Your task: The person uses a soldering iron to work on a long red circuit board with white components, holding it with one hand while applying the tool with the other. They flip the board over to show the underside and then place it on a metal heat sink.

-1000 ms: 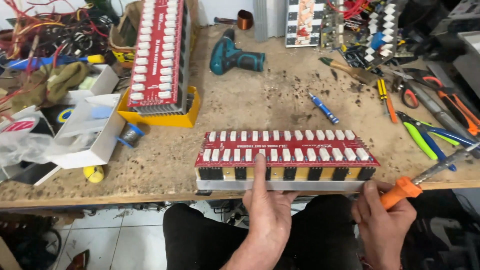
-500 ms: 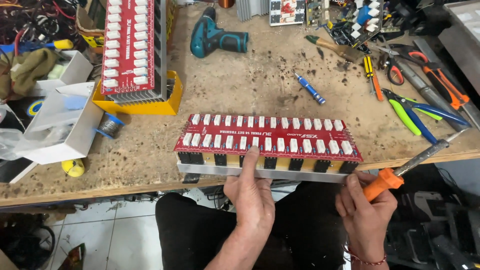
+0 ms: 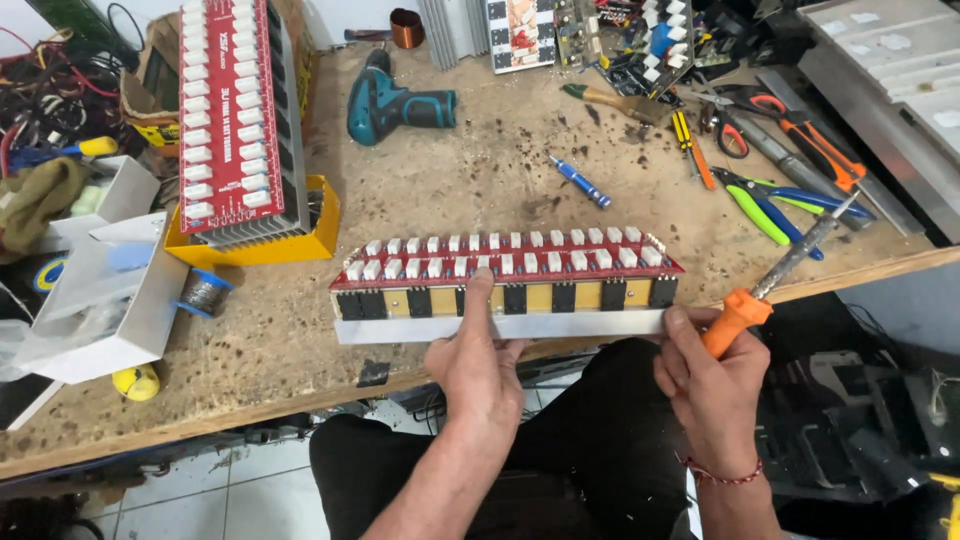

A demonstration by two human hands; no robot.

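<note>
Long red circuit board with white blocks (image 3: 505,262) was kept pinned by left hand (image 3: 478,352) throughout; orange-handled soldering iron (image 3: 778,278), beside the board's right end, was gripped by right hand (image 3: 712,378), unchanged.

Left hand (image 3: 478,360) pressing red circuit board (image 3: 505,258), right hand (image 3: 712,375) gripping orange-handled soldering iron (image 3: 775,282)

Bright, even light from above — soft short shadows under things on the worktop (image 3: 480,190). Mild glare on the metal panel (image 3: 890,70) top right. Centre sharp; wide-angle bend at edges, corners slightly soft — dark under the worktop edge.
</note>
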